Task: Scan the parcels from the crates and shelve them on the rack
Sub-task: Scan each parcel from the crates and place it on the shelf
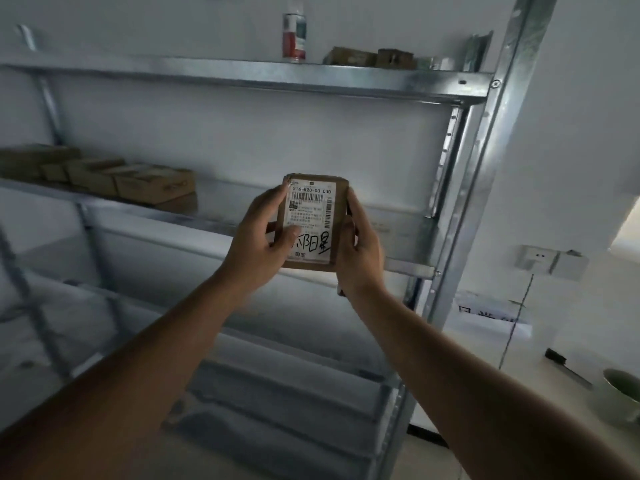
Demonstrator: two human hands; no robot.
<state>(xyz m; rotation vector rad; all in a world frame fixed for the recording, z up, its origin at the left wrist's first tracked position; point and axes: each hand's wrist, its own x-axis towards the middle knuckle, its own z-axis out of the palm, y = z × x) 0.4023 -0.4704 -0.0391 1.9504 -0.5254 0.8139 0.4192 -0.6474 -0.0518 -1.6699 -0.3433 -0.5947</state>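
I hold the parcel (313, 221) upright at mid-frame, label facing me so I can read it. My left hand (258, 244) grips its left edge with the thumb across the label, and my right hand (358, 251) clasps the right edge. Behind it is the rack (460, 209), whose middle shelf (221, 220) looks free on this side; other boxes (152, 185) sit at the left, a spray can (294, 36) at the top.
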